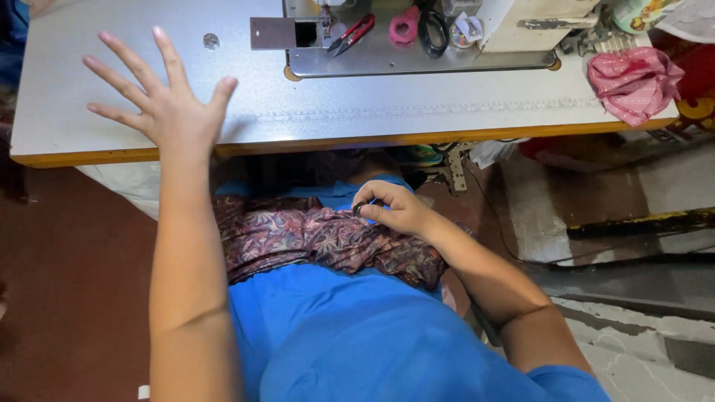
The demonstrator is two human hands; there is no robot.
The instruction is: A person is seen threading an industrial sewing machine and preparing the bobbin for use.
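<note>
Presently, left hand hovers, fingers spread, at 10 o'clock; right hand pinches dark patterned fabric in lap; nothing under the machine.

Small tailoring workshop: grey laminate sewing table with white sewing machine at 12 o'clock, red thread snips, crumpled pink cloth at 2 o'clock, worn concrete floor.

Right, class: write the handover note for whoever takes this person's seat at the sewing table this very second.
Left hand: open, fingers spread, raised over the grey sewing table, holding nothing.
Right hand: fingertip grip on a small dark thing at the patterned maroon fabric bunched in the lap; what it is cannot be told.
Red thread snips and black scissors lie on the machine bed.
Nothing under the needle; no seam visible.
</note>
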